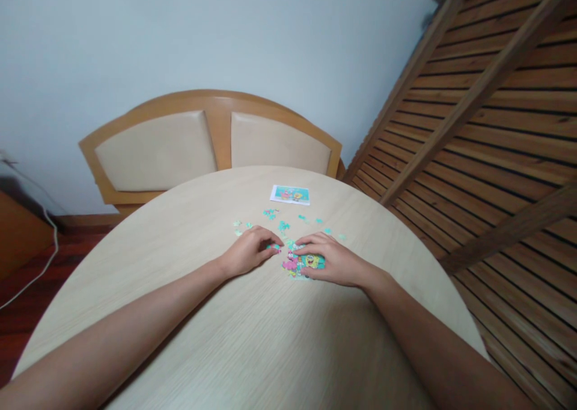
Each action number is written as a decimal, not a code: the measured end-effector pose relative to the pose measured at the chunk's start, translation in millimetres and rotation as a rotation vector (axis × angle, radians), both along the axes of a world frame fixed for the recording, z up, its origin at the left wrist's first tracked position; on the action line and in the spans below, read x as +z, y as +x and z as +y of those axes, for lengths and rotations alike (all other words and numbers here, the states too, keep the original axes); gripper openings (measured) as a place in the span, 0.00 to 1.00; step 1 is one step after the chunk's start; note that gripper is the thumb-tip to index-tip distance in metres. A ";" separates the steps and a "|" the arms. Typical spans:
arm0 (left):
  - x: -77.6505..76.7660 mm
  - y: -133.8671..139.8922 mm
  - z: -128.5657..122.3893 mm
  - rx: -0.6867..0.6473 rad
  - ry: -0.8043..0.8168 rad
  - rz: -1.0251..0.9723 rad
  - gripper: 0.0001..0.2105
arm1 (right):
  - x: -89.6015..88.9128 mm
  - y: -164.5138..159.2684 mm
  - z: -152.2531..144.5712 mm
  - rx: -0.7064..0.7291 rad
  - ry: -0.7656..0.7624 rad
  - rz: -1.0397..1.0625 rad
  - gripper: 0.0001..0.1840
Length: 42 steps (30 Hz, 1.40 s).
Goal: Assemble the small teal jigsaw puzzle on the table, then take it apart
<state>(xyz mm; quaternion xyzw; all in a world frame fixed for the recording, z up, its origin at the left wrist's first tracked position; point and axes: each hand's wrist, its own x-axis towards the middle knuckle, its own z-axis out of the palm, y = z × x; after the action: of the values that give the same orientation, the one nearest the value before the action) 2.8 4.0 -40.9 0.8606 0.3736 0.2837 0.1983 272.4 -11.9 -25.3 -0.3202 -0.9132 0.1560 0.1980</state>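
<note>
So the partly joined puzzle [291, 264] sits on the round surface [252, 344], in front of the person. Right hand's [331, 261] got its fingers spread pretty wide over the puzzle's right side. Left hand's [247, 250] just beside it, fingers narrow, holding a small pink-and-teal piece [273, 248]. Loose pieces [283, 225] are scattered beyond, with a picture card [291, 195] lying behind those.
</note>
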 end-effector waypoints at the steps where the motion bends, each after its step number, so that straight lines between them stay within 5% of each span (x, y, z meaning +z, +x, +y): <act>1: 0.4 0.1 -0.9 -0.012 -0.008 -0.005 0.06 | -0.3 0.1 0.1 0.001 0.000 -0.001 0.20; 15: 8.4 4.2 -10.5 -0.217 0.103 -0.007 0.07 | -1.0 -1.4 0.3 -0.003 0.004 -0.003 0.20; 26: 4.9 10.5 -13.1 -0.120 -0.095 -0.212 0.06 | 0.6 -1.6 -0.3 -0.002 -0.003 0.005 0.20; 42: 5.4 16.2 -19.0 -0.051 -0.085 -0.126 0.06 | 0.1 -3.9 -1.1 0.009 0.008 0.010 0.20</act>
<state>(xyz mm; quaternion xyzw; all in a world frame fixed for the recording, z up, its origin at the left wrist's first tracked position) 19.0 -14.9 -35.5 0.8413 0.3498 0.3159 0.2648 268.5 -12.9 -25.1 -0.3145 -0.9142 0.1547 0.2033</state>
